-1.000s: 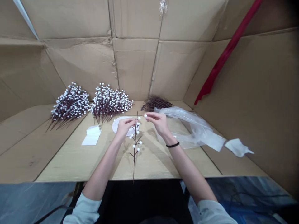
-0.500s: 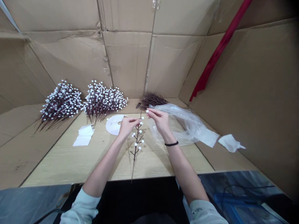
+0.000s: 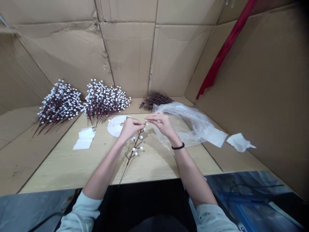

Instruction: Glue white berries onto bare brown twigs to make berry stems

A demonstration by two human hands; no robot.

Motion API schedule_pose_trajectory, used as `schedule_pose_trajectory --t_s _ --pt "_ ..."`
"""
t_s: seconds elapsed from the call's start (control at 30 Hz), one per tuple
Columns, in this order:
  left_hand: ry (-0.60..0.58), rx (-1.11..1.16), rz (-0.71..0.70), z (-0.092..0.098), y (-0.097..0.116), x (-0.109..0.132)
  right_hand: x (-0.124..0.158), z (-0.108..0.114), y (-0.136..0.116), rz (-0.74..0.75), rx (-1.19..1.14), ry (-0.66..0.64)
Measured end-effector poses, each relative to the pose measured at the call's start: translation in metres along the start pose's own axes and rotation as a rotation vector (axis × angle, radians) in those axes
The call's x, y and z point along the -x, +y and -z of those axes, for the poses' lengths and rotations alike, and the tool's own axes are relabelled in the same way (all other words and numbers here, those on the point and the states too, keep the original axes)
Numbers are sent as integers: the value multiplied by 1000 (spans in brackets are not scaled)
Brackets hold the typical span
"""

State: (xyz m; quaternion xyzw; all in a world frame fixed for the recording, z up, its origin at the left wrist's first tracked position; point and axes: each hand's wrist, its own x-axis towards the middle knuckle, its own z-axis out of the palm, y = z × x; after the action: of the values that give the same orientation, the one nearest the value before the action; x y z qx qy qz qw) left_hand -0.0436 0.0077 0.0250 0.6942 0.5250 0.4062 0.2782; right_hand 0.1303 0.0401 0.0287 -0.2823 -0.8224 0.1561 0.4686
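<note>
A brown twig (image 3: 131,155) with several white berries hangs slanting down to the left, its upper end pinched in the fingers of my left hand (image 3: 131,128). My right hand (image 3: 161,123) is at the twig's top, thumb and fingers closed round a white berry (image 3: 146,123) that shows partly at the fingertips. The fingertips of both hands are close together. A white disc (image 3: 114,126) with a centre hole lies behind my left hand.
Two heaps of white-berried twigs (image 3: 60,104) (image 3: 105,100) lie at the back left. Bare brown twigs (image 3: 156,99) and a clear plastic bag (image 3: 193,124) lie behind my right hand. White papers (image 3: 84,138) (image 3: 240,142) lie at both sides. Cardboard walls (image 3: 130,58) surround the table.
My right hand has moved left with the berry to the twig's top. The twig now leans, its lower end swung left. The view has shifted slightly.
</note>
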Motion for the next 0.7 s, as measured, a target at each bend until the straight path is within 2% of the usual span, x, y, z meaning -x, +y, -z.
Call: schedule_pose_trajectory --t_s 0.43,0.7 --pt "25 3 -6 -3 1 5 1 -3 -3 20 -9 -92" --pt "-2 -45 0 -2 6 8 2 -4 -5 14 -1 -145"
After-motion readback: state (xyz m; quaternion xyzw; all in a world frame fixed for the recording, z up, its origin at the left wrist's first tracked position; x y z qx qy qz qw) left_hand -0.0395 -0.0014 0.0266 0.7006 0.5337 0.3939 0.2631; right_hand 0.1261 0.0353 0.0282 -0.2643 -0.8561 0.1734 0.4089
